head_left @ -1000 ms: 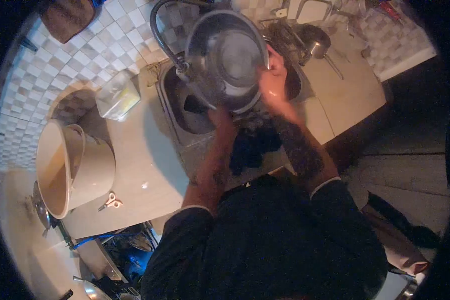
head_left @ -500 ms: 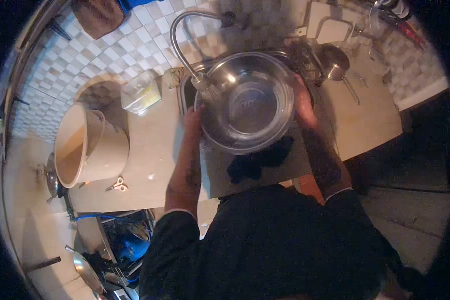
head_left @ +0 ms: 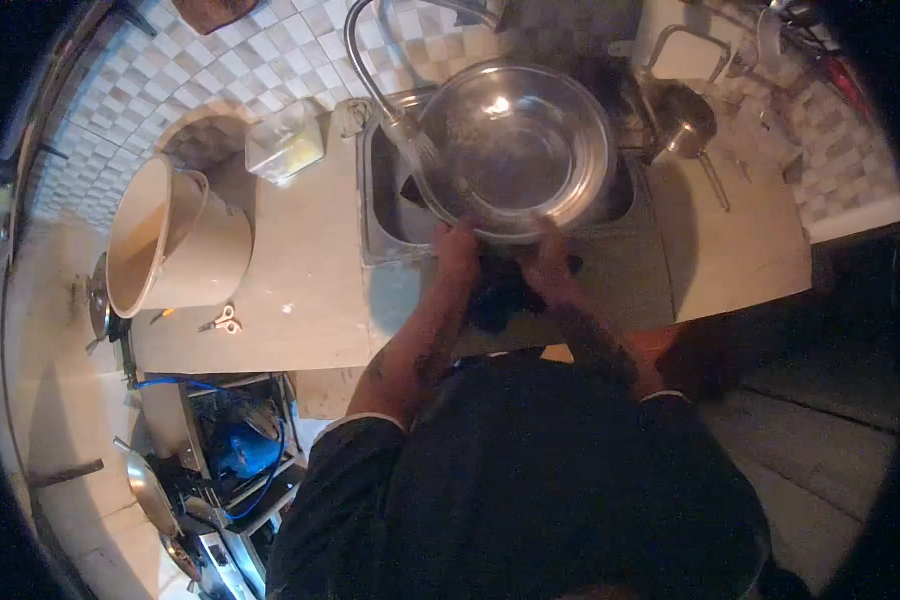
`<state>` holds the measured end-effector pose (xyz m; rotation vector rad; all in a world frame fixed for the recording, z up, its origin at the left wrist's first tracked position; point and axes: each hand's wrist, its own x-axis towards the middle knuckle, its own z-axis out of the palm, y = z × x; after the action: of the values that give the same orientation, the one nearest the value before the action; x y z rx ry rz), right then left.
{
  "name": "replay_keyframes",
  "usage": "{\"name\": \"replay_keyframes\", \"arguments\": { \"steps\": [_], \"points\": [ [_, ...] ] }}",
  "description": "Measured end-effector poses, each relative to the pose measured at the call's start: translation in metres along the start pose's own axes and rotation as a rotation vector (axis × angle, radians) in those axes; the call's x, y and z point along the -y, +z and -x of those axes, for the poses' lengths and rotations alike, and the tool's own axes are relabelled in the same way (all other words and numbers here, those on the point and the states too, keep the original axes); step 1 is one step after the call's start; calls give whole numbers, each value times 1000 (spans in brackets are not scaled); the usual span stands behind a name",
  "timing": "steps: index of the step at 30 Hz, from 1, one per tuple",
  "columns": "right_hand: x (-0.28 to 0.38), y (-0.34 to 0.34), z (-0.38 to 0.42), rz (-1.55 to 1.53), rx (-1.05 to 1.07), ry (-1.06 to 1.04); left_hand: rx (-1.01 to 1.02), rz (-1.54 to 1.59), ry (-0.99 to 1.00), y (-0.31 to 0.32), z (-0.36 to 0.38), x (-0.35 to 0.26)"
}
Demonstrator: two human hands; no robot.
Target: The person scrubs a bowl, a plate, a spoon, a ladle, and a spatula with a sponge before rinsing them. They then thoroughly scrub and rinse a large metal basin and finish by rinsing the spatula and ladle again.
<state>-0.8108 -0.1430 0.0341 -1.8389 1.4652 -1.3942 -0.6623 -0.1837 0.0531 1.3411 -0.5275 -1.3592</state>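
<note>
A large clear round bowl is over the metal sink, tilted, with its far rim toward the tiled wall. My left hand is closed on the near rim, left of its middle. Close beside it, my right hand grips the same rim farther right. The thumbs and fingertips are partly hidden by the rim and blur. The curved faucet has its spray head at the bowl's left side. A dark cloth lies on the counter's front edge below my hands.
A large cream bucket stands at the left, with scissors in front. A clear container is near the wall. A small metal pot with a long handle is right of the sink. Pans hang lower left.
Both hands have moved from the bowl's sides to its near rim, close together. The bowl has shifted up and slightly right in the view, and more of the sink shows at its left.
</note>
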Motion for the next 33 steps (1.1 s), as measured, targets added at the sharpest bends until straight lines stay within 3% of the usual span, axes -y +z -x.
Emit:
{"name": "replay_keyframes", "arguments": {
  "steps": [3, 5, 8, 9, 10, 12, 16, 17, 20, 22, 25, 28, 30, 32, 33],
  "points": [
    [4, -22, -22, 111, 43, 12, 79, 82, 91, 2, -4, 15],
    [11, -23, -37, 146, 221, 263, 61, 62, 54, 23, 2, 31],
    [23, -20, -47, 164, 329, 452, 190, -362, 108, 43, 19, 36],
    [24, -24, -48, 159, 336, 457, 283, -1022, 637, 33, 24, 32],
    [22, -34, -44, 181, 353, 435, 283, -666, 461, 15, -13, 61],
    [28, -64, -40, 287, 395, 290, 220, -454, 277, -16, -86, 73],
    [73, -102, -42, 365, 441, 40, 378, -663, 556, -51, -123, 24],
    [71, -99, -41, 368, 412, 87, 433, -352, 502, -39, -111, 24],
    [72, -78, -45, 393, 334, 164, 170, -403, 506, 17, -18, 37],
    [78, -75, -51, 423, 316, 180, 173, -1046, 865, 23, -2, 39],
    [51, -86, -60, 352, 401, 241, 473, -648, 496, 34, 4, 18],
    [0, -95, -55, 221, 287, -155, 385, -536, 348, 12, -48, -2],
    [56, -101, -61, -211, 193, 355, 289, -509, 118, -8, -94, -22],
    [79, -107, -67, -525, 109, 732, 237, -490, -172, -24, -120, -47],
    [75, -108, -75, -628, 80, 851, 293, -488, -103, -35, -117, -44]
  ]
}}
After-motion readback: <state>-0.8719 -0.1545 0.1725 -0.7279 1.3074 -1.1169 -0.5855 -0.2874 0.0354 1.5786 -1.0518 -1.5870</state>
